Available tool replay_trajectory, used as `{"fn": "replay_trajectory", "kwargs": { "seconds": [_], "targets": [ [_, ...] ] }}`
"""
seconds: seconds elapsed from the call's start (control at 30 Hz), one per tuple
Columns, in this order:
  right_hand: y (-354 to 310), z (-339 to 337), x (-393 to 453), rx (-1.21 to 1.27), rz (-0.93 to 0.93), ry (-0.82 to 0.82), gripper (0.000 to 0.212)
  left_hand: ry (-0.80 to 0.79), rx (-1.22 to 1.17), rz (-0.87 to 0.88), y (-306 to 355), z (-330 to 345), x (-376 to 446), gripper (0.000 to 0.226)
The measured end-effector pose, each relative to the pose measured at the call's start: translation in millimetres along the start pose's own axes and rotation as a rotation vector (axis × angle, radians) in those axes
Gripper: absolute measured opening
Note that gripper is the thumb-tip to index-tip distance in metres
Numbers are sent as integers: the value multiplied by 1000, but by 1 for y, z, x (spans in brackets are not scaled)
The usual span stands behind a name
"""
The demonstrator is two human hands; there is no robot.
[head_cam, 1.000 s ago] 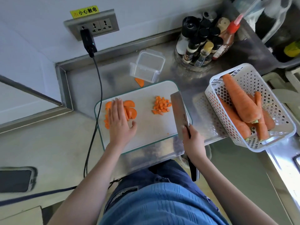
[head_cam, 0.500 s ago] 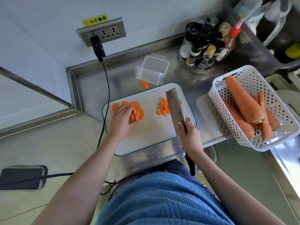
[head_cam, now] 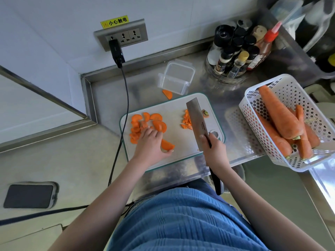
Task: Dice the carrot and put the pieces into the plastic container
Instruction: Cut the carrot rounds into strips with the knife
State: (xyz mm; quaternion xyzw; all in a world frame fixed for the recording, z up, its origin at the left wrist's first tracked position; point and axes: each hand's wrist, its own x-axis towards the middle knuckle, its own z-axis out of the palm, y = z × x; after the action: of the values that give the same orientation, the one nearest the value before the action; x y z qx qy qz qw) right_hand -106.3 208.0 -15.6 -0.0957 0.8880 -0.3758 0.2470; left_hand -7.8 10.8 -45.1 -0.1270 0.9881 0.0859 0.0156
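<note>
On the white cutting board [head_cam: 179, 142] a heap of half-round carrot slices [head_cam: 145, 122] lies at the left and a small pile of diced carrot [head_cam: 186, 120] sits further right. My left hand [head_cam: 150, 147] pinches a few slices [head_cam: 167, 145] and holds them at the board's middle. My right hand [head_cam: 213, 151] grips the handle of a cleaver [head_cam: 197, 120], whose blade stands just right of the diced pile. The clear plastic container [head_cam: 177, 77] stands behind the board, with nothing visible inside it.
One carrot slice [head_cam: 167, 94] lies on the steel counter in front of the container. A white basket of whole carrots [head_cam: 282, 116] stands at the right, a rack of spice bottles [head_cam: 239, 51] at the back. A black cable [head_cam: 123, 105] hangs left of the board; a phone [head_cam: 29, 195] lies far left.
My left hand went from lying flat on the slice heap to picking out a few slices and drawing them toward the board's middle. The cleaver shifted left, up against the diced pile.
</note>
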Motion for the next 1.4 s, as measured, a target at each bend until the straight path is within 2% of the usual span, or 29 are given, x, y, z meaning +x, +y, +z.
{"fn": "replay_trajectory", "kwargs": {
  "seconds": [0.13, 0.2, 0.27, 0.37, 0.4, 0.47, 0.57, 0.63, 0.77, 0.87, 0.93, 1.0, 1.1, 1.27, 1.4],
  "targets": [
    [2, 5, 5, -1, 17, -21, 31, -164, 154, -26, 15, 1, 3, 60],
    [4, 5, 4, -1, 14, -24, 31, -171, 143, -28, 14, 3, 4, 53],
    [6, 4, 4, -4, 14, -33, 31, -122, 132, 15, 9, 6, 4, 42],
    [6, 3, 5, -13, 13, -35, 31, 65, 83, 79, 1, 8, 3, 35],
    [6, 2, 4, -9, 14, -34, 31, 144, 27, 63, -3, 6, 4, 29],
    [6, 1, 4, 1, 18, -32, 31, 203, -61, -28, -9, 2, 11, 18],
    [6, 0, 3, 4, 28, -34, 32, -1, -92, -67, -22, 0, 25, 52],
    [6, 0, 3, 0, 31, -42, 32, -82, -127, -66, -25, 2, 32, 51],
    [6, -1, 4, 5, 37, -38, 29, 44, -220, -99, -27, 1, 32, 39],
    [6, -2, 5, 1, 36, -34, 29, 224, -269, -103, -25, 2, 25, 42],
    [7, -1, 5, 8, 34, -27, 30, 294, -348, -95, -19, 0, 19, 29],
    [7, 0, 6, 13, 31, -23, 30, 261, -423, -34, -8, 0, 11, 18],
    [7, 1, 6, 8, 19, -32, 30, 211, -400, 79, 7, 7, -2, 15],
    [7, 1, 2, -10, 33, -41, 29, 133, -522, 25, 18, 20, -11, 25],
    [15, 1, -2, -26, 39, -39, 34, 85, -511, 89, 16, 28, -15, 37]
  ]
}}
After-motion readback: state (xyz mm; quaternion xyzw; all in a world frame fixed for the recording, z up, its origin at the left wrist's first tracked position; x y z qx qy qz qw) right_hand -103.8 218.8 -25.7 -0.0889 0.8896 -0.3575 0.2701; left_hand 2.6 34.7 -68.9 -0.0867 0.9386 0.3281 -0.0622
